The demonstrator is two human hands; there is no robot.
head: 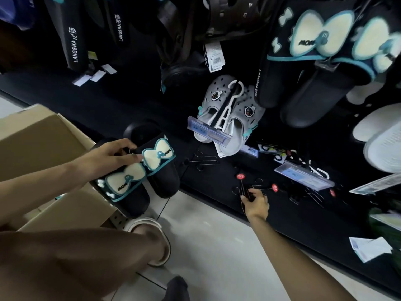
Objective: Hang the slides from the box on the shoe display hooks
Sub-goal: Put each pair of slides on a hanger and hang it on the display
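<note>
My left hand (112, 157) grips a pair of black slides (141, 172) with cream bows edged in teal, held just right of the cardboard box (43, 135). Low on the black display wall, my right hand (256, 203) pinches a thin metal display hook (246, 192) with a red round tag. A bare wire hook (204, 160) sticks out between the two hands. A matching pair of bow slides (325, 46) hangs at the upper right.
Grey clogs (227, 114) on a white hanger hang mid-wall behind a clear price holder (210, 131). Black slides and dark sandals fill the upper rows; white shoes (382, 140) hang at the right edge. My knee and a white-slippered foot (152, 235) rest on the pale floor.
</note>
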